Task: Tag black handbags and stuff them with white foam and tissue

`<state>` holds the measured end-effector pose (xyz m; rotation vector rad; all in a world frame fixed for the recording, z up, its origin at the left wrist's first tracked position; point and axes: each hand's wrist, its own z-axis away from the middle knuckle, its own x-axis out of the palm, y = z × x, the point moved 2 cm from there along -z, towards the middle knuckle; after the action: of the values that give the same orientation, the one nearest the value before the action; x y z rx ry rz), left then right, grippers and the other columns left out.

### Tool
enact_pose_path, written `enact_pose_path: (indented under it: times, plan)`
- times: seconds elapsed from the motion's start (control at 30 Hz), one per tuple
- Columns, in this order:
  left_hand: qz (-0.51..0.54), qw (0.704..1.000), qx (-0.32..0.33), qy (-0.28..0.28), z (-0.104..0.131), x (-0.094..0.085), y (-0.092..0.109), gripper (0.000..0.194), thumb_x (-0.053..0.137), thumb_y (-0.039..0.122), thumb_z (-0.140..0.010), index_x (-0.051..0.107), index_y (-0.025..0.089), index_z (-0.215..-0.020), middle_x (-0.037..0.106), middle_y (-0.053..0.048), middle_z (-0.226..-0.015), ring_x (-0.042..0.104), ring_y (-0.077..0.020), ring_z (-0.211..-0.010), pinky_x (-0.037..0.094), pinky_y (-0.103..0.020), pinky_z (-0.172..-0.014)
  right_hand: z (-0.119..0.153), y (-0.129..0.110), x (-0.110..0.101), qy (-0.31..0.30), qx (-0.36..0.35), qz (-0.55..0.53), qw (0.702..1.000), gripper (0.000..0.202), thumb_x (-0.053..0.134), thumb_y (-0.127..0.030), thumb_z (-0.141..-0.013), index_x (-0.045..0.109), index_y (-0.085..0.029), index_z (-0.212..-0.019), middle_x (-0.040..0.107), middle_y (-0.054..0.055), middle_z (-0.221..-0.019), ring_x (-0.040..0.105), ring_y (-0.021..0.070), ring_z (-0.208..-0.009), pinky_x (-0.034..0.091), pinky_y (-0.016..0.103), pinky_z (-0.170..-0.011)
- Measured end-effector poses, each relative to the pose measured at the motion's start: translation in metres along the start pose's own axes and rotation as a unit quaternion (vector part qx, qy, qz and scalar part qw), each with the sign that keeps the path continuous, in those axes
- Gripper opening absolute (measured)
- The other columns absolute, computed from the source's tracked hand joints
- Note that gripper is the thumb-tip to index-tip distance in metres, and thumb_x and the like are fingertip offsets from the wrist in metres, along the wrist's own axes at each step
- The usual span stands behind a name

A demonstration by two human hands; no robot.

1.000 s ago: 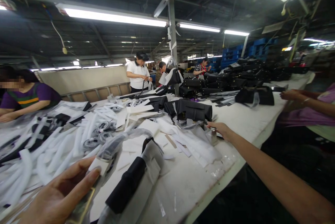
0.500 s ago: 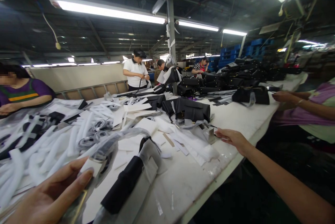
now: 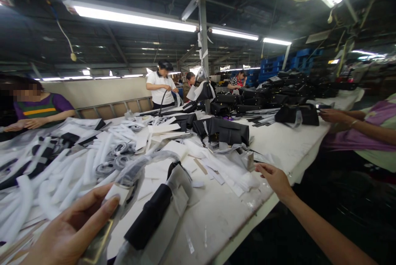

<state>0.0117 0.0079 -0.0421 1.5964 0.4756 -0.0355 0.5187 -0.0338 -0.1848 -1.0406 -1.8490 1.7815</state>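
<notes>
My left hand [image 3: 78,219] pinches a white piece [image 3: 118,194] on a plastic-wrapped strap [image 3: 131,174] at the lower left. Just right of it, a black bag [image 3: 151,211] partly wrapped in white sheeting lies tilted on the white table [image 3: 222,219]. My right hand [image 3: 274,178] hovers by the table's edge with fingertips pressed together; what they hold, if anything, is too small to name. Beside those fingertips sits clear plastic wrap [image 3: 246,159], in front of another black bag [image 3: 227,131].
White foam tubes [image 3: 46,190] and coiled wrapped straps [image 3: 116,153] are heaped at left. Black bags [image 3: 272,95] pile up farther back. A person in white [image 3: 161,85] stands across the table, another in purple [image 3: 46,110] at left, and a co-worker's hand [image 3: 332,115] is at right.
The view has shifted slightly. My right hand has dropped a little, away from the clear plastic wrap. My left hand keeps its grip on the white piece.
</notes>
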Motion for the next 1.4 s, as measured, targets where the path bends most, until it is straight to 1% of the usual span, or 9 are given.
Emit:
enact_pose_path:
  times: [0.1, 0.17, 0.33, 0.47, 0.63, 0.83, 0.93, 1.1, 1.4]
  plan:
    - [0.036, 0.994, -0.031, -0.100, 0.002, 0.003, 0.002, 0.071, 0.082, 0.071, -0.051, 0.072, 0.027, -0.106, 0.078, 0.004, -0.086, 0.072, -0.0220, -0.077, 0.059, -0.027, -0.062, 0.040, -0.047, 0.027, -0.061, -0.065, -0.021, 0.996, 0.041, 0.076, -0.059, -0.068, 0.079, -0.021, -0.084, 0.075, 0.008, -0.085, 0.066, 0.0256, -0.079, 0.055, 0.036, -0.076]
    - [0.035, 0.991, 0.009, -0.127, 0.007, 0.004, 0.007, 0.067, 0.080, 0.064, -0.063, 0.069, 0.021, -0.113, 0.077, -0.002, -0.102, 0.071, -0.0239, -0.093, 0.059, -0.027, -0.073, 0.073, -0.086, 0.052, -0.134, -0.133, -0.062, 0.980, 0.038, 0.075, -0.057, -0.074, 0.079, -0.020, -0.084, 0.075, 0.009, -0.083, 0.065, 0.0246, -0.076, 0.054, 0.035, -0.072]
    - [0.051, 0.977, 0.143, -0.151, 0.016, 0.013, 0.012, 0.041, 0.071, 0.051, -0.080, 0.069, 0.020, -0.107, 0.076, -0.004, -0.100, 0.071, -0.0215, -0.096, 0.055, -0.029, -0.085, 0.151, -0.173, 0.115, -0.328, -0.209, -0.171, 0.905, 0.025, 0.073, -0.046, -0.083, 0.078, -0.022, -0.085, 0.074, 0.007, -0.080, 0.068, 0.0235, -0.075, 0.055, 0.032, -0.070]
    - [0.035, 0.967, 0.212, -0.135, 0.013, 0.018, 0.007, 0.030, 0.069, 0.042, -0.082, 0.069, 0.021, -0.104, 0.075, -0.003, -0.100, 0.069, -0.0211, -0.096, 0.052, -0.032, -0.088, 0.188, -0.210, 0.157, -0.408, -0.207, -0.213, 0.863, 0.026, 0.071, -0.044, -0.085, 0.075, -0.019, -0.085, 0.071, 0.004, -0.071, 0.067, 0.0192, -0.069, 0.053, 0.028, -0.066]
    - [0.010, 0.964, 0.238, -0.114, 0.015, 0.017, 0.006, 0.026, 0.069, 0.040, -0.081, 0.069, 0.022, -0.101, 0.074, -0.001, -0.097, 0.067, -0.0218, -0.096, 0.049, -0.033, -0.089, 0.196, -0.216, 0.191, -0.357, -0.177, -0.188, 0.898, 0.033, 0.071, -0.046, -0.083, 0.068, -0.017, -0.067, 0.062, 0.000, -0.054, 0.057, 0.0141, -0.054, 0.044, 0.024, -0.052]
    - [0.008, 0.956, 0.252, -0.151, 0.017, 0.012, 0.008, 0.024, 0.066, 0.038, -0.084, 0.070, 0.022, -0.101, 0.073, -0.003, -0.100, 0.066, -0.0227, -0.097, 0.049, -0.033, -0.088, 0.194, -0.211, 0.195, -0.335, -0.195, -0.121, 0.914, 0.039, 0.068, -0.048, -0.085, 0.064, -0.018, -0.061, 0.058, -0.001, -0.050, 0.051, 0.0124, -0.049, 0.036, 0.023, -0.048]
    - [0.027, 0.955, 0.242, -0.171, 0.016, 0.011, 0.007, 0.024, 0.067, 0.039, -0.085, 0.070, 0.022, -0.102, 0.073, -0.002, -0.099, 0.065, -0.0222, -0.099, 0.049, -0.032, -0.091, 0.193, -0.211, 0.192, -0.360, -0.200, -0.120, 0.903, 0.036, 0.066, -0.045, -0.087, 0.067, -0.017, -0.065, 0.061, -0.001, -0.054, 0.056, 0.0132, -0.054, 0.042, 0.023, -0.053]
    - [0.103, 0.953, 0.191, -0.210, 0.012, 0.012, 0.002, 0.031, 0.070, 0.043, -0.085, 0.069, 0.022, -0.107, 0.074, -0.004, -0.103, 0.067, -0.0212, -0.099, 0.050, -0.030, -0.089, 0.190, -0.209, 0.186, -0.448, -0.165, -0.158, 0.864, 0.024, 0.061, -0.037, -0.090, 0.074, -0.017, -0.095, 0.072, 0.003, -0.078, 0.068, 0.0172, -0.072, 0.051, 0.026, -0.069]
    - [0.052, 0.962, 0.199, -0.179, 0.016, 0.010, 0.005, 0.030, 0.072, 0.040, -0.081, 0.071, 0.022, -0.104, 0.075, -0.004, -0.104, 0.068, -0.0224, -0.101, 0.050, -0.031, -0.092, 0.188, -0.207, 0.179, -0.437, -0.182, -0.117, 0.873, 0.018, 0.058, -0.031, -0.091, 0.069, -0.019, -0.100, 0.072, 0.002, -0.077, 0.068, 0.0190, -0.072, 0.050, 0.030, -0.070]
